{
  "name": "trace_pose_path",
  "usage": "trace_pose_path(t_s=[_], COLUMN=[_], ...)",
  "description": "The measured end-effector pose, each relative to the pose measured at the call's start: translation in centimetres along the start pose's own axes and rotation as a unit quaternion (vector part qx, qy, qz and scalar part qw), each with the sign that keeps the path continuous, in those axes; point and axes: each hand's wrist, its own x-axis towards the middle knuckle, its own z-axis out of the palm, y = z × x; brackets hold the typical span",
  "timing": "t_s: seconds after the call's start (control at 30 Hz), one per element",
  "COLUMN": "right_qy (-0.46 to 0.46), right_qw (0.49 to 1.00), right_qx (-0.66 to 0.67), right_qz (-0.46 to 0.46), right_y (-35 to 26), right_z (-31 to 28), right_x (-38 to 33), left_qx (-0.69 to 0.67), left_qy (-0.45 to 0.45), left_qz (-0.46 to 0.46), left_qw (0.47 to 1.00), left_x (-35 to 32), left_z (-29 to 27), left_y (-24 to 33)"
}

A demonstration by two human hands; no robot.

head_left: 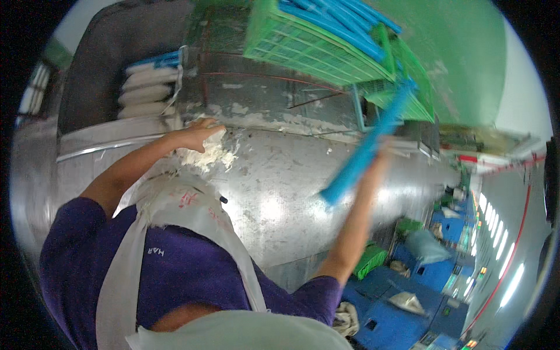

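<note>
My right hand [378,158], blurred by motion, grips a long blue tube [363,153]. The tube slants, its far end next to the green plastic basket [318,49] and its near end over the metal floor plates. Over on the left, my left hand [201,135] is closed on a loose wad of white fluffy fibre [210,156], with the thumb toward me. Part of the wad hangs below the fingers. Several more blue tubes [341,20] lie in the basket.
Left of the basket, white wound bobbins [146,93] are stacked in a dark container [96,70]. Scraps of fibre lie along the seam of the grey metal floor [280,186]. Blue machine housings [379,315] and a small green basket [370,261] stand at the right.
</note>
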Motion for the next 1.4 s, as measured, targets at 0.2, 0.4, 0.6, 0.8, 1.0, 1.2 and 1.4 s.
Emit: trace_pose_path(t_s=[0.2, 0.4, 0.6, 0.8, 1.0, 1.2, 1.4], right_qy=[0.225, 0.029, -0.218, -0.180, -0.153, -0.155, -0.214], right_qw=[0.906, 0.997, 0.967, 0.947, 0.922, 0.907, 0.928], right_qx=[-0.346, -0.055, -0.012, -0.041, -0.176, -0.190, -0.005], right_qz=[-0.098, -0.046, 0.128, 0.263, 0.311, 0.343, 0.304], right_y=[-8.2, -2.4, -2.1, -3.0, -2.8, -3.6, -0.9], right_z=[-9.5, 13.8, 31.4, 34.7, 36.2, 36.4, 36.4], right_x=[16.7, 2.8, -9.2, -13.6, -16.4, -18.0, -16.1], left_qx=[-0.328, -0.274, -0.038, 0.096, 0.103, 0.037, -0.103], left_qy=[0.110, 0.456, 0.133, 0.036, 0.021, 0.013, 0.096], left_qz=[0.023, -0.182, -0.409, -0.307, -0.316, -0.085, -0.053], left_qw=[0.938, 0.827, 0.902, 0.946, 0.943, 0.996, 0.989], left_x=[-4.2, -5.7, -2.7, 11.6, 21.8, 17.9, 11.2], left_z=[-9.4, -14.7, -4.4, 6.0, 10.9, 10.8, 0.0], left_y=[-3.4, -25.3, -49.2, -57.4, -57.9, -56.6, -53.8])
